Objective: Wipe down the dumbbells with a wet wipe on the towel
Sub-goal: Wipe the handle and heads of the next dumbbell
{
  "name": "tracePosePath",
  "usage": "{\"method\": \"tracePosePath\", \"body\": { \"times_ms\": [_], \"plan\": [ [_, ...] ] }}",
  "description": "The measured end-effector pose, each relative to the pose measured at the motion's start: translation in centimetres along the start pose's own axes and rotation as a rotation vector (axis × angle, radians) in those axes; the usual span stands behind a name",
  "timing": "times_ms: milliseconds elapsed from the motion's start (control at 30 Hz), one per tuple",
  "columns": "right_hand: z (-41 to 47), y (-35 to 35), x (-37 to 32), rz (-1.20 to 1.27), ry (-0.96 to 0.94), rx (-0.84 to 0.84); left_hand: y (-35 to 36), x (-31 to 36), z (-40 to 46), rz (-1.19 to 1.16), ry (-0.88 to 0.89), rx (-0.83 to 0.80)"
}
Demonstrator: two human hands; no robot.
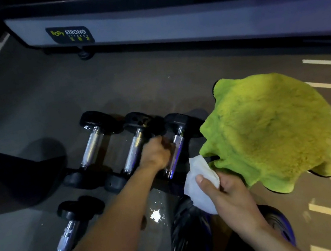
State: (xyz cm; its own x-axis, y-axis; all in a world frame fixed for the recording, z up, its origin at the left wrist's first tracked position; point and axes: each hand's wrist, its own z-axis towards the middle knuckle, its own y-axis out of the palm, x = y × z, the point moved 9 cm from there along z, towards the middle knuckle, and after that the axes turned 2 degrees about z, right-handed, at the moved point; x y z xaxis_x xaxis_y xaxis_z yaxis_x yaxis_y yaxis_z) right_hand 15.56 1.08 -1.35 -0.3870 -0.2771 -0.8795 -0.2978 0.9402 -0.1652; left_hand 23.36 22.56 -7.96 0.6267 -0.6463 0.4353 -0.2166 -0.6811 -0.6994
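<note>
Three dumbbells in a row on the floor, the right dumbbell next to the green towel; left hand curled in a grip round its chrome handle. White wet wipe pinched in the right hand, touching the towel's near-left edge. Fourth dumbbell lying nearer, at left.
</note>
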Motion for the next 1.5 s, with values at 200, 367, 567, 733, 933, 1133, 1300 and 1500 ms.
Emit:
{"method": "tracePosePath", "body": {
  "times_ms": [200,367,567,733,933,1133,1300,1500],
  "plan": [
    [0.0,0.4,-0.1,0.044,0.015,-0.033,-10.1,-4.8,1.0,0.037,-0.043,0.301],
    [0.0,1.2,0.0,0.153,0.097,-0.117,-5.8,-7.8,5.5,-0.039,-0.135,0.022],
    [0.9,1.2,-2.2,0.079,0.048,-0.116,-3.7,-7.7,5.4,-0.199,-0.113,-0.002],
    [0.5,0.4,-4.0,0.041,-0.026,-0.124,-5.0,-7.0,1.9,-0.285,0.052,0.034],
    [-2.3,-2.4,-8.0,0.034,-0.234,-0.021,-10.6,-0.4,-8.5,-0.570,0.358,0.104],
    [-4.8,-8.8,-10.2,0.222,-0.312,0.253,-14.7,13.8,-17.9,-0.770,0.772,0.061],
    [-7.6,-17.0,-10.0,0.267,-0.305,0.596,-13.8,24.5,-20.2,-0.977,0.965,-0.042],
    [-9.1,-21.7,-9.5,0.221,-0.265,0.761,-10.0,29.4,-19.2,-1.028,0.903,-0.115]
  ]
}}
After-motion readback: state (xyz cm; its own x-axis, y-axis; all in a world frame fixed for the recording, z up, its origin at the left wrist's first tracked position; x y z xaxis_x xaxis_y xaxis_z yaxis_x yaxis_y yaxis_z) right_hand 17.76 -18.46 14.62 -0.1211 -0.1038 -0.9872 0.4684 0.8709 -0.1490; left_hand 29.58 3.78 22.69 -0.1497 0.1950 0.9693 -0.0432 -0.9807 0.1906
